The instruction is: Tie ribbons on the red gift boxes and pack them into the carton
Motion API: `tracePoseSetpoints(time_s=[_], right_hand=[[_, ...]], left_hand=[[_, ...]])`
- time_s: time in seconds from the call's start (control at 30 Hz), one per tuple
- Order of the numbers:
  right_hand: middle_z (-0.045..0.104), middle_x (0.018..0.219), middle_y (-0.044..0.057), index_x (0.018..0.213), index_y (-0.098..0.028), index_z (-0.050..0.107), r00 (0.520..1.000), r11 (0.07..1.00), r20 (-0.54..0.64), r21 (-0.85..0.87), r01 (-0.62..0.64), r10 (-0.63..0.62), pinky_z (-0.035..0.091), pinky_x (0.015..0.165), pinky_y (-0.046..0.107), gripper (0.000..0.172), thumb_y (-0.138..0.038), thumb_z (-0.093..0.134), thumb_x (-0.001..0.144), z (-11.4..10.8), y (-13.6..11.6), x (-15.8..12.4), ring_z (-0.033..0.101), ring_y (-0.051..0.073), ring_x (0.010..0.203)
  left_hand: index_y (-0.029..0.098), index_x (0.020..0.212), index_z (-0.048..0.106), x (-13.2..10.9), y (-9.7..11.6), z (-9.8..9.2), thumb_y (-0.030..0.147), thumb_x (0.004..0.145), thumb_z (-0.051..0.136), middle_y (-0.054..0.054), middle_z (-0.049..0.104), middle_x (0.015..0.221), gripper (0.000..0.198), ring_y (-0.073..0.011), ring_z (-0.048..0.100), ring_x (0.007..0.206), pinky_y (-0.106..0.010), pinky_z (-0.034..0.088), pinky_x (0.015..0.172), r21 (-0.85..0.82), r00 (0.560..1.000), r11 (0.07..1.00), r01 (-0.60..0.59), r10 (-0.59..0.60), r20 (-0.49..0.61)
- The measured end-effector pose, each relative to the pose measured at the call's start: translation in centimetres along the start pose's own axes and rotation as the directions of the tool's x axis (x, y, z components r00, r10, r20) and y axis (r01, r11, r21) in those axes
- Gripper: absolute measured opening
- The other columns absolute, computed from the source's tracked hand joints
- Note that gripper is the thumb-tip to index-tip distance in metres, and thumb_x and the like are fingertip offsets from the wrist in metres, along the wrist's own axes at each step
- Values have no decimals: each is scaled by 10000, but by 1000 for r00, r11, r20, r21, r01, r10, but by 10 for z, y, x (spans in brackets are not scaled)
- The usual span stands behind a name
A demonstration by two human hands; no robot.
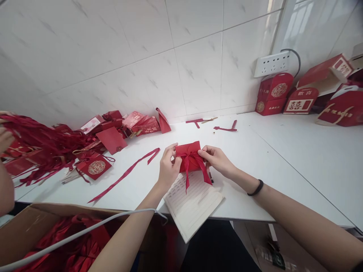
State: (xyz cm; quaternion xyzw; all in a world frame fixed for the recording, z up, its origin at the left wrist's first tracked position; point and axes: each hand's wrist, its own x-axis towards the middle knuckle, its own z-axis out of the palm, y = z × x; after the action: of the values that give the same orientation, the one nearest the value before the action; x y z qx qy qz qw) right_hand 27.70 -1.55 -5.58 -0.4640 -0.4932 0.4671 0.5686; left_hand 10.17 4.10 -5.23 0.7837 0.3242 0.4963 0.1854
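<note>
A small red gift box [188, 147] with a dark-red ribbon bow [189, 155] across its front is held up above the table between my hands. My left hand [170, 162] grips its left side, thumb in front. On the right edge, my right hand [214, 156] is closed with the thumb by the bow; whether it pinches ribbon as well as box I cannot tell. Two ribbon tails hang down from the knot. Underneath lies an open lined notebook [195, 206] with handwriting, reaching over the table edge. A pen [211, 176] shows partly beside the box.
A loose ribbon [124, 175] lies to the left, near a heap of red boxes [112, 139]. Another person's hand [5, 138] holds a ribbon bundle [36, 132]. A carton [25, 230] and a white cable [85, 232] are at lower left. More boxes [300, 102] stand right.
</note>
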Motion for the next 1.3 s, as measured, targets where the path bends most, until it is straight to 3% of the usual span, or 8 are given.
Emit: tracePoseSetpoints(time_s=[0.2,0.37,0.53,0.93,1.3], right_hand=[[537,544,-46,666,-184,431,1000,1000,10,-7,-4,4,404,327,179,479,-606,657,674,0,-1,0,518,89,381],[540,548,-45,655,-176,437,1000,1000,16,11,2,-3,414,336,179,495,-617,662,662,1,-2,-2,518,85,393],[524,539,-51,648,-178,434,1000,1000,16,24,1,-2,418,341,187,485,-601,671,664,0,-3,-2,509,83,390],[521,545,-54,651,-176,440,1000,1000,28,17,-6,5,412,344,184,474,-590,669,678,-1,-2,-2,505,77,370],[518,569,-50,651,-175,445,999,999,50,46,-4,2,419,365,187,479,-591,683,662,-2,0,1,487,65,394]], left_hand=[[178,690,504,0,-1,-3,231,764,503,-120,529,1188,91,-235,494,1160,-317,531,763,-134,995,991,15,-1,104],[181,653,504,2,4,-1,326,820,501,-113,560,1159,220,-231,507,1145,-339,517,792,-130,991,983,129,-124,50],[188,642,482,2,2,-2,255,807,507,-95,570,1167,179,-226,518,1144,-396,432,953,-207,990,969,132,-120,66],[186,691,479,1,2,3,323,841,502,-100,578,1178,204,-219,520,1152,-358,472,868,-211,979,956,204,-201,38],[190,705,463,-2,5,3,287,864,462,-106,583,1172,186,-207,513,1153,-359,457,882,-122,987,979,162,-163,4]])
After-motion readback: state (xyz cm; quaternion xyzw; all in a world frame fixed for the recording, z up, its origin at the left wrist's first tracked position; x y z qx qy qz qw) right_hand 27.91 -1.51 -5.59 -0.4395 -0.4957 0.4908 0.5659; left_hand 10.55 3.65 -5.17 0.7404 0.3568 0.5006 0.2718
